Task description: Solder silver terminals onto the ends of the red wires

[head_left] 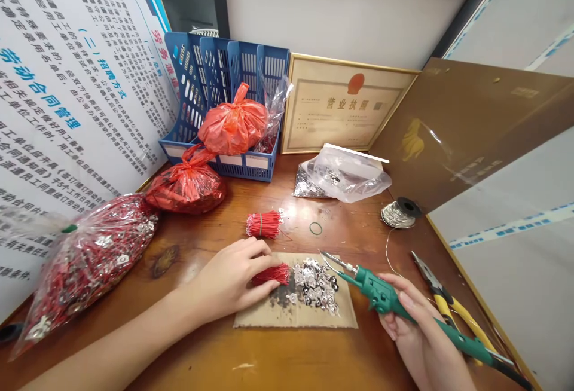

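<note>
Left hand (231,277) pinches red wires (275,274), likely light and bendy, best held mid-bundle; right hand (416,344) grips the iron (374,288), probably stiff, by its green handle (464,342).

Lane, front: bare worktop (305,358) before cardboard (255,320), between my left forearm (147,331) and my right hand (412,313). Lane, middle: open wood from wire bundle (263,225) across toward spool (399,216); clear bag (354,176) closing back. Obstacle, centre: soldering iron (381,292) in my right hand, tip near cardboard's far edge. Obstacle, centre-left: my left hand (244,271), over cardboard's left side. Obstacle, right: pliers (434,286), just beside my right hand. Obstacle, left: stuffed bag (98,253). Obstacle, rear: blue rack (244,171), framed certificate (314,125).
</note>
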`<action>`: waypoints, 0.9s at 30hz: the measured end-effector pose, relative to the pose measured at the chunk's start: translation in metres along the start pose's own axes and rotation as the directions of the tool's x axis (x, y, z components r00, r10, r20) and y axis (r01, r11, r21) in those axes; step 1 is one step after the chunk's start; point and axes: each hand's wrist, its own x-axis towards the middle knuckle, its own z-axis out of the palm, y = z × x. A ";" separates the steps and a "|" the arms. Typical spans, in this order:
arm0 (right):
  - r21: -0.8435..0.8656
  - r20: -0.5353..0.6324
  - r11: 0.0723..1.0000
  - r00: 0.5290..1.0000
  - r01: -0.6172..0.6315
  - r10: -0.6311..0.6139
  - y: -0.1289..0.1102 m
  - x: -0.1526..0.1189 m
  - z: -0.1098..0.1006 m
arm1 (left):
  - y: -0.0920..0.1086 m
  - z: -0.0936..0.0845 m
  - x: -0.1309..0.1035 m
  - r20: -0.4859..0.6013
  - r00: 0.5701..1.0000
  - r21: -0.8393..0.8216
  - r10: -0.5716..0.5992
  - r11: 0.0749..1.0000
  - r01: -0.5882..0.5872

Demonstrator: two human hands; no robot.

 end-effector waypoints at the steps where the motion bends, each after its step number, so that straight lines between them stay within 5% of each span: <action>1: -0.001 -0.002 1.000 1.000 -0.001 0.001 0.000 0.000 0.001 | 0.000 0.000 0.000 -0.006 1.000 -0.010 0.002 1.000 -0.002; 10: -0.009 -0.029 0.999 0.999 -0.037 0.037 -0.001 -0.001 -0.001 | -0.002 -0.006 -0.001 0.033 0.999 0.061 -0.020 0.998 0.018; 19: -0.001 -0.031 0.999 0.999 -0.038 0.038 -0.001 -0.001 0.000 | -0.008 0.000 -0.002 -0.044 0.998 0.043 0.049 0.998 -0.047; 27: -0.017 -0.054 1.000 0.998 -0.025 0.024 -0.001 -0.001 0.001 | -0.007 -0.008 -0.004 0.042 0.999 -0.010 0.012 1.000 -0.011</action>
